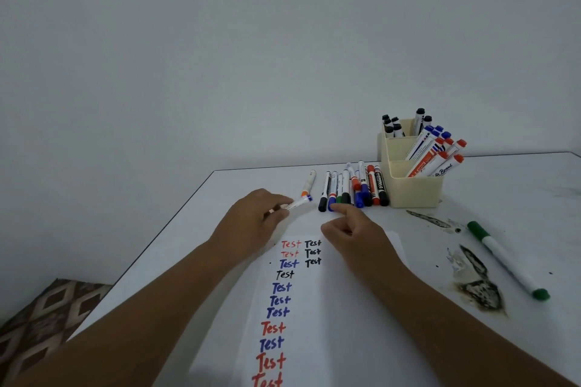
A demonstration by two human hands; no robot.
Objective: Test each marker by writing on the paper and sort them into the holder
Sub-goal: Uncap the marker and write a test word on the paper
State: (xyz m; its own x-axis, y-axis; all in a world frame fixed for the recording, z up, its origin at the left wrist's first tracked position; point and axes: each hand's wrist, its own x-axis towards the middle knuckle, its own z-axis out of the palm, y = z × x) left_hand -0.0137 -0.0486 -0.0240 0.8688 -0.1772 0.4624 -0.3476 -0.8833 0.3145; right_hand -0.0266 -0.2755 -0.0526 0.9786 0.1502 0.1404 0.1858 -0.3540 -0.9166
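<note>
My left hand point(256, 217) pinches a white marker with a blue end point(297, 203) above the top of the paper point(330, 308). The sheet carries "Test" written several times in red, blue and black. My right hand point(355, 231) hovers beside it with loosely curled fingers and holds nothing; its fingertip is close to a row of several loose markers point(353, 188). A cream holder point(408, 179) at the right has three stepped compartments: black markers at the back, blue in the middle, red in front.
A green marker point(506, 259) lies alone at the right of the white table point(503, 192), near dark stains point(478, 289). An orange-tipped marker point(308, 183) lies apart, left of the row. The table's left edge drops to a patterned floor point(47, 314).
</note>
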